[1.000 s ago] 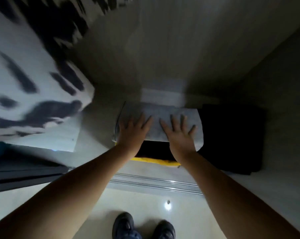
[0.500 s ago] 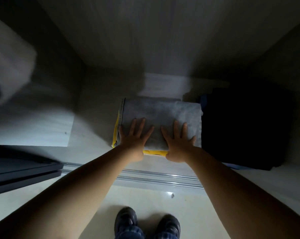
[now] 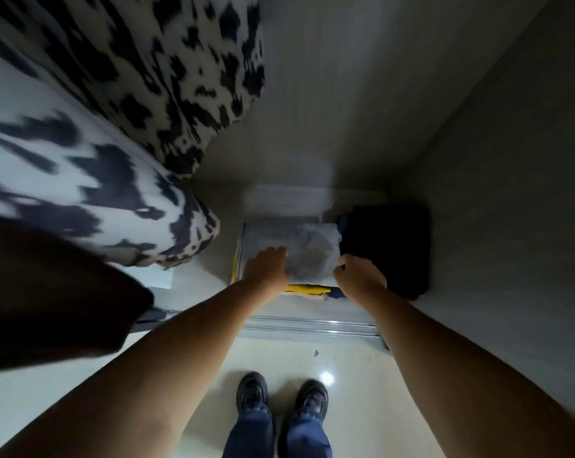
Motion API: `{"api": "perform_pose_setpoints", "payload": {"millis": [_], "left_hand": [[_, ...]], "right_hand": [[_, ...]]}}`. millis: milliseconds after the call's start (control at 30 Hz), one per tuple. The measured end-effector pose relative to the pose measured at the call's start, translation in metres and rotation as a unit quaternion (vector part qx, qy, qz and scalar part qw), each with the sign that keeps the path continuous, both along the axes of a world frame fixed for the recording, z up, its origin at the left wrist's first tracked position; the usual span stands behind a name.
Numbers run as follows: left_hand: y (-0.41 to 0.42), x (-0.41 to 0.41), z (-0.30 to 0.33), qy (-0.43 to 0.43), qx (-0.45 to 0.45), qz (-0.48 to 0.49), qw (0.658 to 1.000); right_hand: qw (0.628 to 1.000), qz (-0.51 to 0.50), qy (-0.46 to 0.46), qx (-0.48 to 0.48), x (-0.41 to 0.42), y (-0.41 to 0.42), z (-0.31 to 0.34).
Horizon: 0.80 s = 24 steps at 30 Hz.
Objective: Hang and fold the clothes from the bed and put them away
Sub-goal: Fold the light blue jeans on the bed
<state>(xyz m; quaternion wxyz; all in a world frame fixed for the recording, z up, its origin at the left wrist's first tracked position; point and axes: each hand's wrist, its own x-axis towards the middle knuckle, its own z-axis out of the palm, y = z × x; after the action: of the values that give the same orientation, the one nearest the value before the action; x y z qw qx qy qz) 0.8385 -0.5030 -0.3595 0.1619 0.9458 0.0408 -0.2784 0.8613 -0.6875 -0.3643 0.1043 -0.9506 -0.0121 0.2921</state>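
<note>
A folded grey garment (image 3: 307,251) lies on top of a small stack on the wardrobe floor (image 3: 289,200), with a yellow garment (image 3: 304,288) showing under its front edge. My left hand (image 3: 265,268) rests on the grey garment's front left part, fingers blurred. My right hand (image 3: 358,276) is curled at the garment's front right corner and grips its edge. A dark folded stack (image 3: 390,249) sits directly to the right, touching the grey pile.
Black-and-white patterned clothes (image 3: 121,104) hang at the upper left, with a dark garment (image 3: 48,292) below them near my left arm. The sliding-door track (image 3: 312,327) runs along the wardrobe's front. My shoes (image 3: 281,393) stand on the pale glossy floor.
Both hands lay flat on the grey garment before; now they have drawn back toward its front edge and the right hand has curled at the corner. The view has swung and the hanging clothes are back in sight.
</note>
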Motion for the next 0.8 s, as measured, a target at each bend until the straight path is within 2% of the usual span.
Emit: {"api": "perform_pose_setpoints", "payload": {"millis": [167, 333, 467, 667, 800], "left_hand": [[-0.025, -0.027, 0.097, -0.022, -0.039, 0.017, 0.999], [-0.053, -0.028, 0.162, -0.059, -0.06, -0.053, 0.995], [-0.09, -0.029, 0.222, -0.087, -0.081, -0.139, 0.983], [-0.142, -0.059, 0.282, -0.104, -0.098, -0.295, 0.945], [-0.188, -0.098, 0.303, -0.114, -0.098, -0.44, 0.885]], "right_hand": [[0.999, -0.039, -0.025, 0.017, -0.039, -0.017, 0.096], [0.997, -0.079, 0.005, 0.02, -0.06, -0.043, 0.156], [0.988, -0.154, -0.026, -0.01, -0.094, -0.076, 0.211], [0.963, -0.266, -0.036, -0.009, -0.158, -0.121, 0.269], [0.94, -0.341, -0.025, 0.002, -0.217, -0.158, 0.298]]}}
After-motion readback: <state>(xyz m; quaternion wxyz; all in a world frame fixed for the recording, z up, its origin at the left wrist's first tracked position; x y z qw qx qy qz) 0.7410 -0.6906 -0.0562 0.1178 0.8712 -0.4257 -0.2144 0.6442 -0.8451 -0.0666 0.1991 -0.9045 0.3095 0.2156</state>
